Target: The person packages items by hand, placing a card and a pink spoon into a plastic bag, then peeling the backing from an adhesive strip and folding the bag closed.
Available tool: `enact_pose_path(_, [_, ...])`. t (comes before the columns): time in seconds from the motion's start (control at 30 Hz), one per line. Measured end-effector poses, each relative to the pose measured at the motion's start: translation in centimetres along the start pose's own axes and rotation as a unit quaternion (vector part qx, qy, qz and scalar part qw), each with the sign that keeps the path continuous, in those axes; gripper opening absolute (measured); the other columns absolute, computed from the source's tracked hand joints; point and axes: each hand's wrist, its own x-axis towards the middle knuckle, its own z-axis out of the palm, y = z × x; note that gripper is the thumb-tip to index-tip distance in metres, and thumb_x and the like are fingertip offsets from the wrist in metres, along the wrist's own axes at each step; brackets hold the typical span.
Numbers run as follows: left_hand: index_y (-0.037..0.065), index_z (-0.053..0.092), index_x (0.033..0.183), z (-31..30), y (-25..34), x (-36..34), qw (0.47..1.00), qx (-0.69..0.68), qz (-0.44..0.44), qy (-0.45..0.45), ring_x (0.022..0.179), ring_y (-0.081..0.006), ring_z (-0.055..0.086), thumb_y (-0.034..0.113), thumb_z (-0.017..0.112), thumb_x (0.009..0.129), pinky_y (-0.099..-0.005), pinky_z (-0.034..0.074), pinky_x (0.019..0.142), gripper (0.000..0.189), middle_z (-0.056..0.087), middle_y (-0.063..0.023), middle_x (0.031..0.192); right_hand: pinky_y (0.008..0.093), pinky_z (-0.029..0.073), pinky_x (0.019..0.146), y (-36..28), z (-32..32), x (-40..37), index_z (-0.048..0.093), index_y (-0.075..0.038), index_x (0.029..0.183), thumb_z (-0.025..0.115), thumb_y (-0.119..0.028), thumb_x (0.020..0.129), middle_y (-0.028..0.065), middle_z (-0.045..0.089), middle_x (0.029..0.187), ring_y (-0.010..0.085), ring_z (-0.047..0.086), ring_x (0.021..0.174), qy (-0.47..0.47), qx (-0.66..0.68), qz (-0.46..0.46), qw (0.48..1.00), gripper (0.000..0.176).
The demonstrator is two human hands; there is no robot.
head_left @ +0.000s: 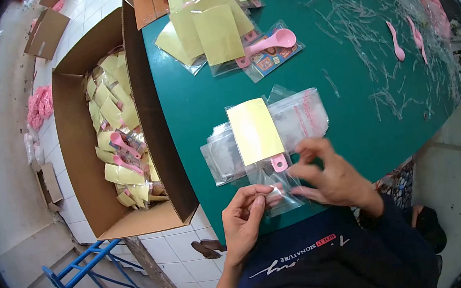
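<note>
Left hand [244, 218] and right hand [332, 177] pinch the crinkly clear bag [275, 189] between their fingers, just below its flat yellow card [255, 131].

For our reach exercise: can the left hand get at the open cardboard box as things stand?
Probably yes: the cardboard box stands open beside the left hand, nothing between, though its fingers pinch a clear bag.

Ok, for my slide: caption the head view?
Left hand and right hand pinch a clear bag holding yellow card, pink spoon.

Green table [352, 100]; yellow card [254, 131]; pink spoon [271, 41]; brown box [77, 140]; blue rack [94, 278].
</note>
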Motion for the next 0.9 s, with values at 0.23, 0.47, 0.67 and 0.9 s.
enact_pose_path(0.23, [-0.001,0.048,0.113,-2.2,0.1,-0.1,0.987,0.153,0.05,0.015,0.095,-0.0217,0.063,-0.004,0.05,0.088,-0.0283,0.054,0.075,0.025,0.053,-0.0161,0.119,0.0294,0.049,0.068,1.9,-0.5,0.2,0.063,-0.006,0.09,0.072,-0.004,0.067,0.0096,0.049,0.1,0.0189,0.056,0.079,0.05,0.044,-0.041,0.997,0.025])
enact_pose_path(0.47, [0.003,0.06,0.089,-0.3,0.6,2.5,0.878,0.445,0.175,0.015,0.079,-0.0216,0.063,-0.005,0.065,0.075,-0.0295,0.053,0.064,0.017,0.054,-0.0098,0.094,0.0281,0.049,0.072,1.7,-1.0,0.2,0.063,-0.003,0.082,0.073,-0.001,0.068,0.0097,0.049,0.1,0.0158,0.056,0.084,0.005,0.148,0.085,0.985,0.017])
enact_pose_path(0.67, [0.0,0.06,0.085,0.8,0.4,2.1,0.906,0.401,0.125,0.053,0.078,-0.0173,0.062,-0.005,0.067,0.072,-0.0262,0.056,0.064,0.015,0.058,-0.0094,0.092,0.023,0.051,0.068,0.4,0.0,0.5,0.056,0.004,0.083,0.063,0.006,0.078,0.0105,0.053,0.096,0.0132,0.06,0.081,0.021,0.438,0.292,0.85,0.009])
enact_pose_path(0.9, [-0.004,0.058,0.083,0.9,-0.9,2.2,0.958,0.26,0.058,0.105,0.077,-0.013,0.062,-0.004,0.066,0.075,-0.0226,0.054,0.063,0.011,0.058,-0.0088,0.093,0.0216,0.051,0.059,-0.1,1.0,1.2,0.05,0.006,0.088,0.061,0.01,0.079,0.0113,0.06,0.08,0.0141,0.064,0.067,0.088,0.347,0.321,0.877,0.016])
